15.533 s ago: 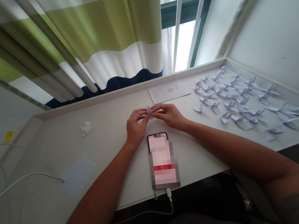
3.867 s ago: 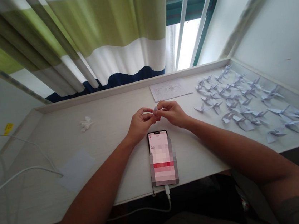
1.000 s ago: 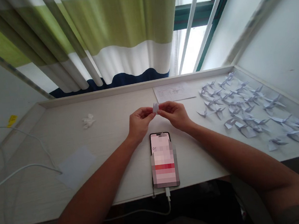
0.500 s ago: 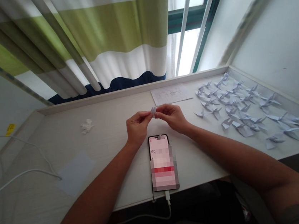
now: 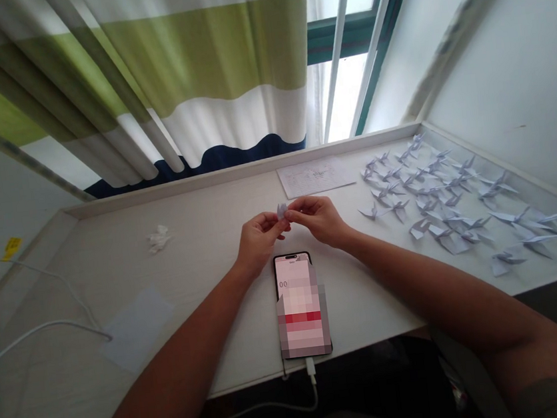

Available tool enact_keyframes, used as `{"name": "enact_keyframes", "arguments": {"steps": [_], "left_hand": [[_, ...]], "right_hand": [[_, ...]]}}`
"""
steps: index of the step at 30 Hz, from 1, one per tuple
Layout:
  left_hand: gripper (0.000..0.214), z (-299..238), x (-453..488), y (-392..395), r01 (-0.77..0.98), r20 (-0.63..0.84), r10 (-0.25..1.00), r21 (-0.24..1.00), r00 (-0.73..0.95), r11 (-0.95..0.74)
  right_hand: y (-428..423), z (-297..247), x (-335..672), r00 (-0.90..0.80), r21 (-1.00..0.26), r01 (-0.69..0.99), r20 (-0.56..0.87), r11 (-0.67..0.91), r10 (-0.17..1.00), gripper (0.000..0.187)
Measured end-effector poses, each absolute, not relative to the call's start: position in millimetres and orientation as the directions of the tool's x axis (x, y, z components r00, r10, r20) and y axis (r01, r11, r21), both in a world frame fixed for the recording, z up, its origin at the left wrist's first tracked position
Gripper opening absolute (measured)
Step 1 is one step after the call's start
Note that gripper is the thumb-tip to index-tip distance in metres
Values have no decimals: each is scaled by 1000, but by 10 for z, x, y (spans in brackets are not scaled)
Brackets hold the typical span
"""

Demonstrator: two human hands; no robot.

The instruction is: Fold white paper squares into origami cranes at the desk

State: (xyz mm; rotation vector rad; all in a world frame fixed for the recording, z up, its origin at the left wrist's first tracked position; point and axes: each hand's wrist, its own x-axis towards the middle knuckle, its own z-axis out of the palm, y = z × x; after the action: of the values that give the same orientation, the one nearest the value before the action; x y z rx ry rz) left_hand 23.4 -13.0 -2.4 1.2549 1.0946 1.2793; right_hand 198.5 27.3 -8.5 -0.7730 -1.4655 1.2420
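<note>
A small piece of folded white paper (image 5: pixel 281 211) is pinched between my two hands above the middle of the desk. My left hand (image 5: pixel 258 238) grips its left side between thumb and fingers. From the right, my right hand (image 5: pixel 320 219) pinches its edge, with the fingertips of both hands close together. Parts of the paper are hidden behind the fingers. Just below the hands lies a phone (image 5: pixel 297 281) with a lit pink screen, partly blurred. Many folded paper cranes (image 5: pixel 428 202) are spread over the right side of the desk.
A printed sheet (image 5: pixel 316 176) lies behind my hands. On the left are a crumpled white tissue (image 5: pixel 159 239) and a flat white paper square (image 5: pixel 138 329) with a cable (image 5: pixel 50 323) across it. A charging cable (image 5: pixel 313 383) hangs from the phone over the desk's front edge.
The folded paper has turned a little between my fingers and its top points show more. My left-hand fingers have shifted beneath it. The whole view has moved slightly.
</note>
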Motion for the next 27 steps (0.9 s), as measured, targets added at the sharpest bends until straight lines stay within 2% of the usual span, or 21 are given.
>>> {"name": "enact_keyframes", "arguments": {"steps": [4, 11, 16, 19, 23, 25, 27], "left_hand": [[42, -20, 225, -129, -20, 80, 996, 997, 45, -79], [48, -48, 181, -88, -58, 49, 983, 998, 179, -39], [46, -55, 153, -75, 40, 130, 983, 990, 127, -136], [43, -58, 149, -86, 102, 172, 979, 978, 107, -183], [33, -57, 152, -118, 299, 243, 968, 921, 59, -249], [29, -55, 158, -130, 347, 274, 961, 899, 26, -266], [30, -56, 172, -134, 298, 273, 962, 917, 10, -264]], "right_hand": [[262, -51, 2014, -262, -951, -60, 309, 304, 914, 40], [276, -104, 2011, -319, -959, -119, 281, 256, 905, 46], [267, -100, 2025, -273, -921, -80, 388, 382, 880, 41], [254, -40, 2062, -266, -888, -20, 447, 459, 854, 32], [240, 49, 2107, -300, -815, 75, 531, 575, 792, 17], [240, 61, 2113, -303, -806, 81, 541, 587, 785, 17], [248, 39, 2104, -302, -855, 33, 485, 518, 820, 26]]}}
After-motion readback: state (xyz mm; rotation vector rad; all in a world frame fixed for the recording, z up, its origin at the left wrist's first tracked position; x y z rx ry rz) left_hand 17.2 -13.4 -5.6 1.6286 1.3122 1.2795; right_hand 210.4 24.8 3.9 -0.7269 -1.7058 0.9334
